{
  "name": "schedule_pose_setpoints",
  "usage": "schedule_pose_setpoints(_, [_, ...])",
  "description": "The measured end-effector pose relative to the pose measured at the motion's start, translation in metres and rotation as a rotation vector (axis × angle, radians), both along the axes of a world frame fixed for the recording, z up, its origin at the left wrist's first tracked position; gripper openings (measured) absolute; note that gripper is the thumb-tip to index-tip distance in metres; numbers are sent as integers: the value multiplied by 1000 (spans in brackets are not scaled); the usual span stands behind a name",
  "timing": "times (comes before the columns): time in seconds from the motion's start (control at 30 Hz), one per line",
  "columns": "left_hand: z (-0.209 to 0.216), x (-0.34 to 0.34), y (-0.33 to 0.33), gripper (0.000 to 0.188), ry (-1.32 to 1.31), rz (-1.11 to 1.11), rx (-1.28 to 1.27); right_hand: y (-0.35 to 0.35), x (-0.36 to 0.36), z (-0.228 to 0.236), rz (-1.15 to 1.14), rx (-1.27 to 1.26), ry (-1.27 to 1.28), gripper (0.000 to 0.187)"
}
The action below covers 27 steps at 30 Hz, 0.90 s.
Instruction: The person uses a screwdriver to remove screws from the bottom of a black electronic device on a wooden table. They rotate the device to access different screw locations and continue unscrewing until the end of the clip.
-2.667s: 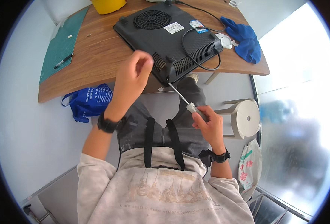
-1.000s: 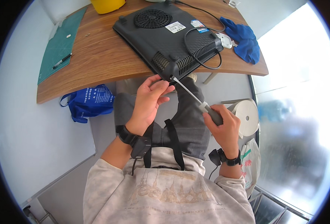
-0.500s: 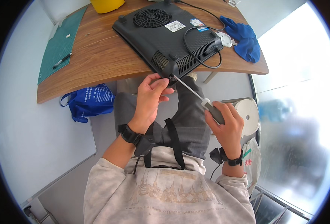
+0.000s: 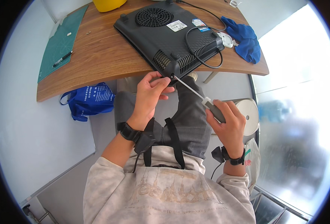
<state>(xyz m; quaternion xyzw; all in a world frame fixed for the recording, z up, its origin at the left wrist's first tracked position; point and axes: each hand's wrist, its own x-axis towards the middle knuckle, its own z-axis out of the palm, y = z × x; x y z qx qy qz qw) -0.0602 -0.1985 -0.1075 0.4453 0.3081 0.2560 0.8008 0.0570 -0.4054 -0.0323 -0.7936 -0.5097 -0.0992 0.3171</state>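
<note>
A black induction cooker (image 4: 189, 41) lies upside down on the table, its round fan grille and side vents showing. Its near corner juts past the table's front edge. There my left hand (image 4: 148, 97) grips the rim, thumb and fingers closed about it. My right hand (image 4: 230, 125) is wrapped round the grey handle of a screwdriver (image 4: 216, 112), to the right of the corner. The thin shaft slants up and left, and its tip meets the corner beside my left thumb. Whether the tip sits in a screw is too small to tell.
A black power cord (image 4: 187, 44) loops over the cooker. On the wooden table (image 4: 97, 48) are a green cutting mat (image 4: 56, 59) with a pen (image 4: 62, 59), a blue cloth (image 4: 247, 41) and a yellow container (image 4: 108, 4). A blue bag (image 4: 92, 101) is below the table's left side.
The view has shifted slightly. My right hand and the screwdriver handle sit a touch farther right; the tip stays at the cooker's corner, and my left hand keeps its grip.
</note>
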Motion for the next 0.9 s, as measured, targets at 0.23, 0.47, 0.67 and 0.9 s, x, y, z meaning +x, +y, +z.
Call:
schedule_pose_setpoints(0.23, [4,-1,0,31,20,12,6,0,0,1,-14,-3,23,24])
schedule_pose_setpoints(0.47, [3,-1,3,31,19,3,-33,0,0,1,-12,2,21,24])
schedule_pose_setpoints(0.67, [2,-3,5,29,8,-17,-99,-1,0,2,-11,-13,20,23])
schedule_pose_setpoints(0.9, [6,-1,2,29,3,-2,-156,-1,1,2,-10,-51,3,22])
